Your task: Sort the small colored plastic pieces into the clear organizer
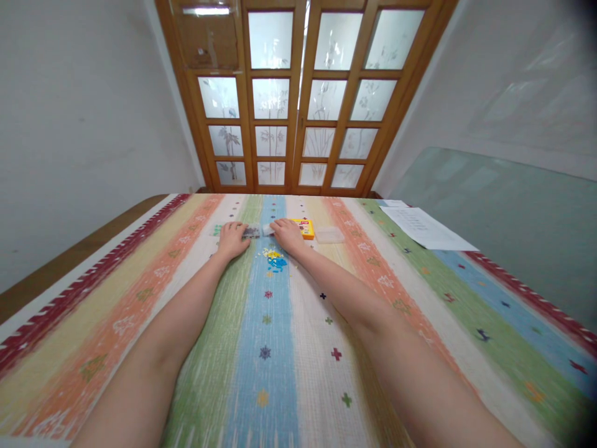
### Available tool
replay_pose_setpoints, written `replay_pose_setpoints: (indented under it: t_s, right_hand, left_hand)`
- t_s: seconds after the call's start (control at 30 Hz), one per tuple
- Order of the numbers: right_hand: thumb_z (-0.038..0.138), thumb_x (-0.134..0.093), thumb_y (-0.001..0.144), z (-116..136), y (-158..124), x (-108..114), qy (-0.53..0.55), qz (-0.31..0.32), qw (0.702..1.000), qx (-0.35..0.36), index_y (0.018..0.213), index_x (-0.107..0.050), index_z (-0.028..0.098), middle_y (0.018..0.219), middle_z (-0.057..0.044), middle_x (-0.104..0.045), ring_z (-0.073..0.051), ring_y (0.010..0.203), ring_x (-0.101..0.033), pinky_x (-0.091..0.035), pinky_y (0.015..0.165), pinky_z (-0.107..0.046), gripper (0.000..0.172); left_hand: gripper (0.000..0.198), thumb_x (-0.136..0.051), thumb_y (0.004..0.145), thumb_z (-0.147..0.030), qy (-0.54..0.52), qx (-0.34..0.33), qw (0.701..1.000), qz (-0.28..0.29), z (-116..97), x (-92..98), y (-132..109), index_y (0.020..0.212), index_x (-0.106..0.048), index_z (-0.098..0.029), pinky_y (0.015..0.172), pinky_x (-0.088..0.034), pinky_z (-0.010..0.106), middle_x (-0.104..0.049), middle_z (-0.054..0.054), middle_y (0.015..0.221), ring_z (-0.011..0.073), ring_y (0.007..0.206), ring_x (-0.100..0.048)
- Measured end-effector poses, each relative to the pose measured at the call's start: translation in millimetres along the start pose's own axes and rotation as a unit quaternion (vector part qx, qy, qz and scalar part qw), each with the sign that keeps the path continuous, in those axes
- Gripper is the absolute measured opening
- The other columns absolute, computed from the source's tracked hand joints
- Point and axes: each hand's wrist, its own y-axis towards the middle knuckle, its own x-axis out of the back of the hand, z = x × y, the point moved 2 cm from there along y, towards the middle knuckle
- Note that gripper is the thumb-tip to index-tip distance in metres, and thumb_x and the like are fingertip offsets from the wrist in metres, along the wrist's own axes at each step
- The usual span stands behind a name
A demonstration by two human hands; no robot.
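Note:
Both my arms stretch far out over a striped cloth (186, 348). My left hand (232, 239) rests knuckles up, fingers curled around a small dark clear packet (252, 232). My right hand (287, 234) is curled too, its fingertips on a small pale piece (267, 229) beside that packet. Between and just in front of the hands lies a scatter of tiny white, yellow and blue bits (275, 259). A yellow-orange box (305, 228) sits right behind my right hand.
A clear plastic lid or tray (329, 234) lies right of the yellow box. Printed paper sheets (424, 228) lie at the far right of the cloth. A glass sheet (504, 211) leans on the right wall. Wooden glazed doors (298, 99) stand beyond the surface.

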Motion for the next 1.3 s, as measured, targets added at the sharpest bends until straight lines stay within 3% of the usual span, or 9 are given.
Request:
replay_pose_setpoints:
  t_s: [0.17,0.33,0.43,0.57,0.7,0.93,1.13,1.3]
  right_hand:
    - [0.013,-0.048,0.101,-1.3,-0.8,-10.2,0.001,0.025,1.000,0.014,0.114,-0.070,0.017,0.121,-0.013,-0.071,-0.027,0.119,-0.058,-0.037,0.107,-0.043,0.026]
    - [0.018,-0.051,0.101,-11.8,-8.4,-11.2,0.054,-0.022,0.998,0.004,0.125,-0.070,0.019,0.132,-0.013,-0.068,-0.027,0.125,-0.057,-0.038,0.111,-0.044,0.031]
    - [0.019,-0.052,0.100,-20.7,-17.6,-9.1,0.091,-0.039,0.995,0.002,0.127,-0.070,0.018,0.135,-0.013,-0.067,-0.027,0.127,-0.057,-0.039,0.112,-0.044,0.033]
    - [0.020,-0.053,0.101,-29.2,-35.8,-0.8,0.126,-0.065,0.989,0.029,0.122,-0.073,0.018,0.129,-0.013,-0.070,-0.026,0.126,-0.058,-0.041,0.112,-0.045,0.029]
    - [0.021,-0.054,0.101,-32.4,-53.6,12.6,0.158,-0.119,0.979,0.042,0.122,-0.072,0.020,0.129,-0.012,-0.070,-0.027,0.125,-0.059,-0.044,0.111,-0.046,0.027]
    - [0.027,-0.058,0.101,-22.2,-65.3,26.9,0.160,-0.184,0.967,0.078,0.135,-0.065,0.022,0.135,-0.013,-0.067,-0.027,0.128,-0.059,-0.046,0.112,-0.048,0.035]
    - [0.024,-0.057,0.101,-17.1,-67.2,23.7,0.129,-0.149,0.976,0.090,0.129,-0.067,0.021,0.126,-0.013,-0.071,-0.026,0.120,-0.063,-0.048,0.108,-0.044,0.030]
    - [0.022,-0.052,0.104,-18.6,-68.1,22.2,0.108,-0.090,0.988,0.065,0.130,-0.066,0.019,0.123,-0.014,-0.073,-0.024,0.116,-0.066,-0.049,0.104,-0.037,0.030]
  left_hand:
    - [0.061,-0.068,0.080,-0.044,-0.006,0.016,1.000,-0.004,-4.7,5.5,1.0,0.138,-0.065,-0.023,0.111,-0.035,0.052,-0.057,0.016,0.133,0.0402,0.128,-0.046]
    - [0.059,-0.071,0.078,-0.042,-0.028,0.019,0.999,-0.011,-4.3,5.0,-1.5,0.134,-0.064,-0.024,0.116,-0.028,0.054,-0.057,0.015,0.138,0.0404,0.136,-0.040]
    - [0.054,-0.072,0.078,-0.040,-0.048,0.022,0.998,-0.019,-3.5,6.0,-2.2,0.129,-0.065,-0.023,0.115,-0.029,0.055,-0.063,0.014,0.129,0.0395,0.134,-0.044]
    - [0.049,-0.073,0.079,-0.041,-0.087,0.015,0.993,-0.081,-9.9,15.3,-0.1,0.123,-0.065,-0.022,0.111,-0.037,0.051,-0.062,0.013,0.120,0.0357,0.122,-0.053]
    - [0.054,-0.074,0.083,-0.044,-0.149,-0.040,0.979,-0.133,-31.0,26.8,-1.4,0.130,-0.061,-0.022,0.108,-0.043,0.048,-0.060,0.013,0.124,0.0333,0.121,-0.055]
    - [0.059,-0.074,0.086,-0.046,-0.233,-0.115,0.959,-0.117,-79.4,28.9,-10.6,0.137,-0.056,-0.022,0.105,-0.049,0.045,-0.061,0.012,0.127,0.0296,0.119,-0.060]
    - [0.057,-0.076,0.085,-0.043,-0.263,-0.095,0.956,-0.089,-104.7,25.7,-19.1,0.135,-0.056,-0.023,0.106,-0.048,0.044,-0.060,0.011,0.128,0.0289,0.119,-0.060]
    - [0.058,-0.078,0.084,-0.046,-0.311,-0.031,0.947,-0.069,-109.5,21.9,-22.9,0.133,-0.059,-0.023,0.105,-0.046,0.045,-0.061,0.012,0.128,0.0299,0.115,-0.060]
